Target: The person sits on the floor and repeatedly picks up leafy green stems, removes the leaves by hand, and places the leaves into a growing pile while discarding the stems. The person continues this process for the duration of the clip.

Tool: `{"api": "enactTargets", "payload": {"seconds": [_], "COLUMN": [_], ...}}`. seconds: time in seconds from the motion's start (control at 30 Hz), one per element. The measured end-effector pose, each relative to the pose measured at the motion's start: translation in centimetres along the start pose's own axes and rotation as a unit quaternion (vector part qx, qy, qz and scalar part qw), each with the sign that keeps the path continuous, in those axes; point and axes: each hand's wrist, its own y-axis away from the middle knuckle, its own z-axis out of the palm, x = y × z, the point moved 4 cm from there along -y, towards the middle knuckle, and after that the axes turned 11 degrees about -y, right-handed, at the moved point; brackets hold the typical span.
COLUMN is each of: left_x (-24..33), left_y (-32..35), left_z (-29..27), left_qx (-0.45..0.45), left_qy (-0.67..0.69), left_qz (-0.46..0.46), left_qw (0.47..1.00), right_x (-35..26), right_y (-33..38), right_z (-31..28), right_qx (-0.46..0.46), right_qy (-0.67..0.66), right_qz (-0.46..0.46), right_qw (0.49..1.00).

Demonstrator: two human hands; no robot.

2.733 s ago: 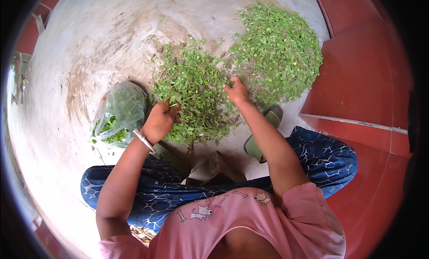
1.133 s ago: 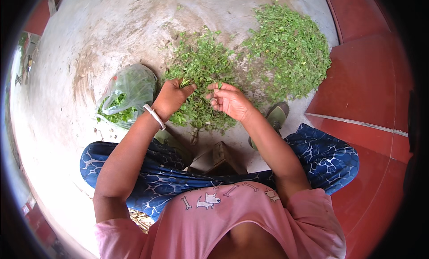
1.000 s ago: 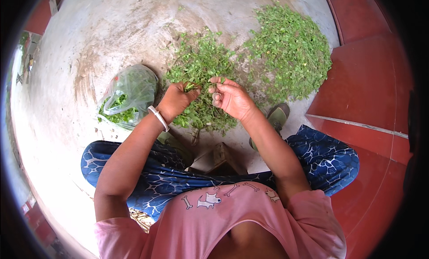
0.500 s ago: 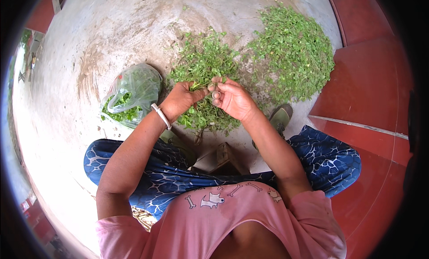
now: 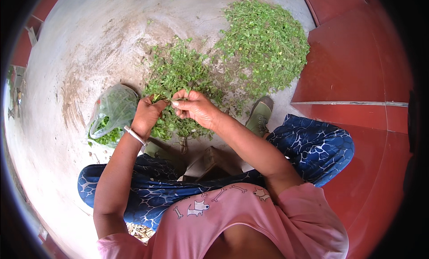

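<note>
My left hand [image 5: 147, 115], with a white band at its wrist, is closed round a small bunch of leafy green stems [image 5: 157, 98]. My right hand [image 5: 196, 108] meets it from the right, thumb and fingers pinched on the thin ends of the stems. Both hands are above the nearer heap of leafy greens [image 5: 181, 66], which lies on the floor in front of me. To the left of my left hand stands a clear plastic bag [image 5: 118, 104] with green leaves inside.
A larger heap of greens [image 5: 268, 44] spreads at the far right on the concrete floor [image 5: 58, 125]. My green shoe [image 5: 260, 116] stands beside the nearer heap. A small wooden block-like thing [image 5: 212, 163] sits between my legs. Red panels [image 5: 344, 66] line the right side.
The view has shifted, so the heaps and bag appear farther left. My right hand's fingers have closed in toward the stems at my left hand, which keeps its hold.
</note>
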Motion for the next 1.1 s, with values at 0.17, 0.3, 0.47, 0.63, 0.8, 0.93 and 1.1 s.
{"api": "enactTargets", "payload": {"seconds": [0.17, 0.3, 0.47, 0.63, 0.8, 0.93, 1.1], "left_x": [0.7, 0.4, 0.5, 0.9, 1.3, 1.6, 0.7], "left_y": [0.3, 0.4, 0.4, 0.0, 0.0, 0.6, 0.7], "left_z": [0.6, 1.2, 1.7, 0.2, -0.4, 0.9, 0.8], "left_qx": [-0.006, -0.031, -0.022, 0.071, 0.088, 0.048, 0.013], "left_qy": [-0.049, -0.105, -0.094, 0.002, -0.022, -0.057, -0.076], "left_qz": [0.0, 0.026, 0.0, -0.013, -0.003, 0.021, -0.007], "left_qw": [0.999, 0.994, 0.995, 0.997, 0.996, 0.997, 0.997], "right_x": [0.3, 0.4, 0.5, 0.4, -4.2, -9.2, -12.7], "right_y": [0.3, 0.1, -0.3, -0.5, -1.5, 2.0, 1.8], "right_z": [-0.1, -0.5, -1.1, -1.6, -8.4, -18.8, -22.1], "right_qx": [0.013, 0.031, 0.051, 0.026, 0.213, 0.464, 0.495], "right_qy": [0.088, 0.11, 0.116, 0.063, 0.49, 0.589, 0.594], "right_qz": [-0.019, -0.051, -0.055, -0.024, -0.076, -0.117, -0.154], "right_qw": [0.996, 0.992, 0.99, 0.997, 0.842, 0.651, 0.615]}}
